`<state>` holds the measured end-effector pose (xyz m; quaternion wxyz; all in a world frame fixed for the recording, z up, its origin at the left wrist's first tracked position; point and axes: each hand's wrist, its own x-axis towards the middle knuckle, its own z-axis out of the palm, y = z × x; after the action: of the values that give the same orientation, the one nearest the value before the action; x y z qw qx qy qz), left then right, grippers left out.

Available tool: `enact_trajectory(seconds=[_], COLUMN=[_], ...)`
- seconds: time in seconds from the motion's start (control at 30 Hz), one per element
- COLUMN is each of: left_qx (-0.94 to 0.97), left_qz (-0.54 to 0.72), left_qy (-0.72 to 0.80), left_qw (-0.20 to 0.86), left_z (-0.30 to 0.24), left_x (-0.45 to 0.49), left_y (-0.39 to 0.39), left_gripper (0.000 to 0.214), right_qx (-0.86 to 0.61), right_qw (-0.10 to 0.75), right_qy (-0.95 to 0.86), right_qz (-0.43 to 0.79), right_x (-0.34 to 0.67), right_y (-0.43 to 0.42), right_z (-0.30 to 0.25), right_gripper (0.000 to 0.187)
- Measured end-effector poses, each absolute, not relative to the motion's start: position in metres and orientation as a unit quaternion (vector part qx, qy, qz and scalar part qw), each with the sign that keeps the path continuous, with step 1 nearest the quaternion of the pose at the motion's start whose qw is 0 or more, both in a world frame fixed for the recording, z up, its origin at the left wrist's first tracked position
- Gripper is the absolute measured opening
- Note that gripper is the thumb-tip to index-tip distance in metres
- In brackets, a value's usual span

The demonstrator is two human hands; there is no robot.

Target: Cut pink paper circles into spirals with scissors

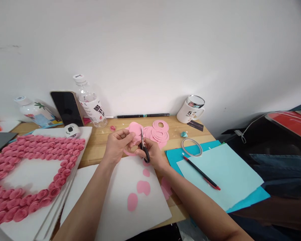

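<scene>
My right hand [153, 153] is closed round black-handled scissors [146, 154], their metal blades pointing away from me. Just left of the blades, my left hand [119, 143] pinches a piece of pink paper [135, 128]; its exact outline is partly hidden by my fingers. Behind and right of my hands lies a heap of pink paper pieces [161, 134], some of them rings with a hole. Below my hands, several cut pink shapes [132, 202] lie on a white board [115, 214].
At left, a board carries rows of pink paper roses [20, 214]. A phone [67, 108], a bottle [90, 103] and a mug [189, 110] stand along the wall. Tape [192, 155] and a black-red pen [202, 172] lie on blue sheets [230, 174] at right.
</scene>
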<state>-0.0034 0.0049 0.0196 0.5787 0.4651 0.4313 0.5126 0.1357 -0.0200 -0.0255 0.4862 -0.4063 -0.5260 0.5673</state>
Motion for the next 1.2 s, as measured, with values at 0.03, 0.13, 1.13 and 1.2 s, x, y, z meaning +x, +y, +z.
enact_trajectory(seconds=[0.03, 0.13, 1.13, 1.2], left_qx=[0.462, 0.446, 0.524, 0.525], left_qz=[0.515, 0.532, 0.464, 0.465], left_qy=[0.434, 0.437, 0.451, 0.452], left_qw=[0.577, 0.572, 0.554, 0.551], left_z=[0.0209, 0.0245, 0.0206, 0.0217], left_x=[-0.0030, -0.0021, 0.0010, 0.0004], left_y=[0.0048, 0.0046, -0.0003, -0.0002], left_gripper=[0.021, 0.018, 0.029, 0.029], right_qx=[-0.408, -0.409, -0.362, -0.365], right_qw=[0.484, 0.480, 0.515, 0.514], right_qy=[-0.528, -0.528, -0.538, -0.535], right_qz=[0.567, 0.569, 0.560, 0.563], right_x=[0.1358, 0.1351, 0.1341, 0.1342], right_y=[-0.0200, -0.0204, -0.0202, -0.0202], right_z=[-0.0258, -0.0255, -0.0250, -0.0248], right_gripper=[0.034, 0.032, 0.042, 0.041])
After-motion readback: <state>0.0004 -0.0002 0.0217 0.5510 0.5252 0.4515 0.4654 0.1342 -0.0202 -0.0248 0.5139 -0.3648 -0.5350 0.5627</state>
